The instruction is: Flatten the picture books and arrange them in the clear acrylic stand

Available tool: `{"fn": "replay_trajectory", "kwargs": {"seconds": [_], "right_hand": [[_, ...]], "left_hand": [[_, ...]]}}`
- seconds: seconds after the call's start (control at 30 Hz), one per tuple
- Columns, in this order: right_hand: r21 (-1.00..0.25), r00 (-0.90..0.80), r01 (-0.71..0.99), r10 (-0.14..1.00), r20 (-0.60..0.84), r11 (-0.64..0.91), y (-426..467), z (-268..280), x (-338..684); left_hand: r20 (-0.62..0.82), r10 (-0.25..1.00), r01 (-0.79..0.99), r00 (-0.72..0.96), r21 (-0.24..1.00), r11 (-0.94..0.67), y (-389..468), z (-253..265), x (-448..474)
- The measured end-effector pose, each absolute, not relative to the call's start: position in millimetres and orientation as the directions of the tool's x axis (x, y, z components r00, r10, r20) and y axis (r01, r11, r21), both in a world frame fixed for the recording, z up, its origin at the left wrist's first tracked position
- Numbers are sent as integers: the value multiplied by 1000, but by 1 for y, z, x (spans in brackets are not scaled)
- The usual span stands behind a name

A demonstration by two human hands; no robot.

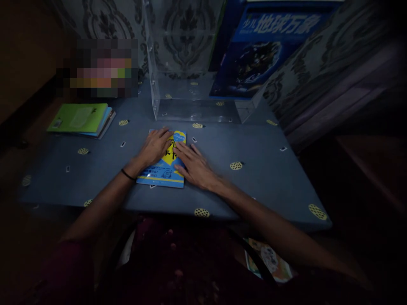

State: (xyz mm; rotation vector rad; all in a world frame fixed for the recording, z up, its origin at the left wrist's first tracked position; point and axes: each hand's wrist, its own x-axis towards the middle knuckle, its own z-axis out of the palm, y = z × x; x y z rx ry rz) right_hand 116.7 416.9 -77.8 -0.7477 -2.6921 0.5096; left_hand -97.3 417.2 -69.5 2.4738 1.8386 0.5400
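Note:
A thin blue and yellow book [165,176] with dark printed characters lies closed on the cloth-covered table, near its front edge. My left hand [156,146] rests flat over the book's upper left part, fingers stretched out. Across the right side of the cover lies my right hand [194,166], its fingers extended and slightly apart. Both hands touch the cover from above and hide parts of it; neither grips the book.
A clear acrylic rack [193,111] stands at the back, holding a large blue book [254,51] on its right. Several books topped by a green one [79,117] lie at the left. The blue tablecloth [254,186] has pineapple prints. Another book [270,260] is below the table's front edge.

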Motion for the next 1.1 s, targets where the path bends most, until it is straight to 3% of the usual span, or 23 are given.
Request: {"fn": "replay_trajectory", "kwargs": {"seconds": [0.17,0.3,0.7,0.8,0.9,1.1], "right_hand": [[-370,-878,327,424,220,869,360,-80,144],[-364,-884,310,407,229,878,345,-82,152],[-540,-851,288,470,233,791,348,-81,150],[-595,-797,337,557,232,730,357,-81,148],[-633,-734,399,645,212,663,369,-79,143],[-703,-707,393,684,181,592,377,-77,135]], "left_hand": [[288,926,927,245,212,-311,417,-70,-97],[289,928,929,234,214,-301,415,-68,-96],[340,937,916,88,342,-210,369,-73,-119],[366,929,905,48,378,-196,369,-74,-118],[406,914,875,-21,449,-180,369,-76,-118],[385,901,741,-198,660,-119,369,-78,-122]]}}
